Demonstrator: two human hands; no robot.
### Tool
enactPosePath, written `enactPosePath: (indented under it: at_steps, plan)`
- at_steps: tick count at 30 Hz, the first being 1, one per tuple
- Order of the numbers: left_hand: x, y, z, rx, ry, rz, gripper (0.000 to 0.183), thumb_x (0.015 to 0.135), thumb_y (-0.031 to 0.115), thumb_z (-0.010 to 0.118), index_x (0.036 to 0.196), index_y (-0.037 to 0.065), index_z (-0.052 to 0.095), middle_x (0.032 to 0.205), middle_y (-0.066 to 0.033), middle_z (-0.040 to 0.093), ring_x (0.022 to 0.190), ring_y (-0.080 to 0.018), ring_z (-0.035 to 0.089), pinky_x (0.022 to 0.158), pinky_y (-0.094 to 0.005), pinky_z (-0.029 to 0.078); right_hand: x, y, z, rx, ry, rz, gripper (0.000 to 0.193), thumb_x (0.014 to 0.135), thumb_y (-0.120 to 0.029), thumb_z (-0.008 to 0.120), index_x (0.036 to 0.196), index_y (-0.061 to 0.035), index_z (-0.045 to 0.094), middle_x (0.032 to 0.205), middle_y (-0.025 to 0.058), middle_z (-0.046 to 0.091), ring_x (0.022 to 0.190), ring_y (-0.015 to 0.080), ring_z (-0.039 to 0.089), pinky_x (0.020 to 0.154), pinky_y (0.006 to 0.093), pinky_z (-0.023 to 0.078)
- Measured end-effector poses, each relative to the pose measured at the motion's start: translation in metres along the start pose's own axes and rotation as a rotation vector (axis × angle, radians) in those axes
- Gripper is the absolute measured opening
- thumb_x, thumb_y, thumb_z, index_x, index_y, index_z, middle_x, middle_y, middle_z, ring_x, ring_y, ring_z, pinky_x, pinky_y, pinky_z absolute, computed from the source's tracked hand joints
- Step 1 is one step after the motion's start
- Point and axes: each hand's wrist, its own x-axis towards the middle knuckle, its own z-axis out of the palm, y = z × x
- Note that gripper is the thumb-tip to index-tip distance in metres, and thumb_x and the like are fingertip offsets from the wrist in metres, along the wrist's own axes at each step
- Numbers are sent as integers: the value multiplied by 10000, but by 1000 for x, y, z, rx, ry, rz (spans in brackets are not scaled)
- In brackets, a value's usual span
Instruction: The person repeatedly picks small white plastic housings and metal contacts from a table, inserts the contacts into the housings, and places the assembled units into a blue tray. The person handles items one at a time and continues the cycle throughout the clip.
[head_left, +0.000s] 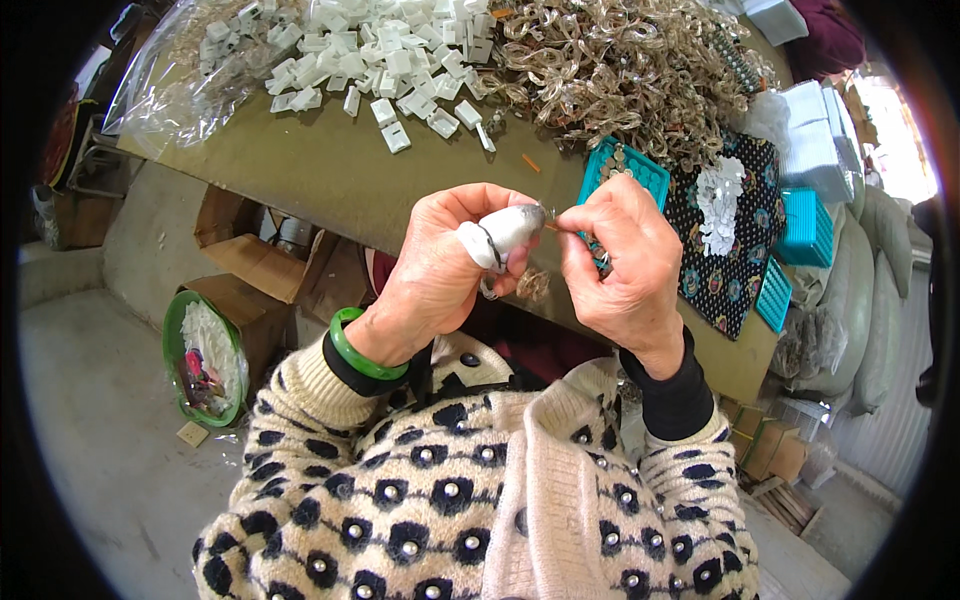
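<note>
In front of my chest both hands are closed and nearly meet at the fingertips. A white cover with a grey, worn tip (505, 232), tied with a black band, wraps one digit of my left hand (440, 255). Below those fingers hangs a small coiled bundle of clear wire (533, 287), which this hand grips. Pinched in my right hand (630, 255) is a thin piece with an orange tint (552, 224), too small to name. Right behind my right hand lies a teal plastic basket (655, 178) with small round metallic pieces.
White plastic cases (395, 60) and a heap of coiled clear wires (620, 70) cover the far side of the table (300, 165). Rightward are a patterned cloth (720, 285) with white flat pieces (720, 205) and stacked teal baskets (805, 228). A green basin (178, 350) stands on the floor left.
</note>
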Motion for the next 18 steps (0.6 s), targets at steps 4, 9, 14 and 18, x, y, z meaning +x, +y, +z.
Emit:
enactPosePath:
  at_steps: [4,9,14,18]
  plan:
    - [-4,-2,0,63,-43,9,196,927,185,676,977,-3,650,744,-49,640,592,-84,579,444,-199,449,-5,-1,2,164,75,96,168,631,68,656,746,-24,575,773,95,521,668,256,532,568,339,418]
    - [-4,0,1,-37,-20,-29,214,912,201,687,966,-3,646,755,-69,650,578,-89,578,436,-198,434,-7,0,0,339,83,251,179,633,62,635,777,-27,575,825,114,568,710,272,562,605,346,441]
    - [-3,0,0,-23,-14,-38,218,909,203,687,964,-4,644,763,-72,651,575,-94,592,423,-201,458,-3,3,-3,132,-6,31,273,690,43,668,954,-13,624,882,126,635,829,259,613,740,350,471]
    - [-4,-4,1,-25,-18,-42,222,912,210,685,964,0,636,770,-65,644,568,-95,596,413,-194,474,-4,1,-4,96,-17,11,296,691,52,721,968,-19,644,847,81,632,830,268,604,765,367,472]
